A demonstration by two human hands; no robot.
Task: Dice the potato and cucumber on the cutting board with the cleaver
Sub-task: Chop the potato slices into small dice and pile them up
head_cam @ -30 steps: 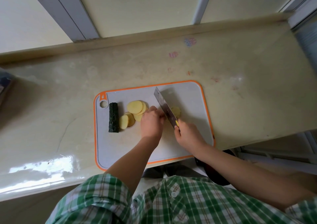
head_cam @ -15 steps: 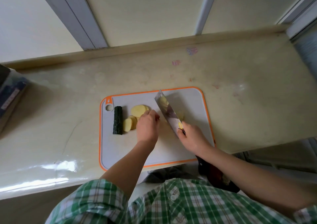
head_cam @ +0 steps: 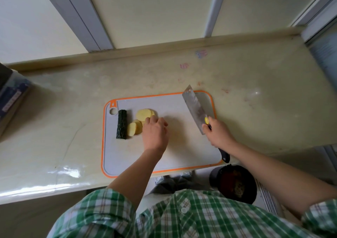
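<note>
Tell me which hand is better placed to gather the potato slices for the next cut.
The left hand. Its fingertips are at the potato slices, near the cucumber. The right hand grips the cleaver at the right side of the cutting board, away from them.

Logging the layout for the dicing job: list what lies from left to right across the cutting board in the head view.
cucumber → potato slices → left hand → cleaver

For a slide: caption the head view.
Left hand on pale yellow potato slices, right hand gripping steel cleaver over grey board.
</note>
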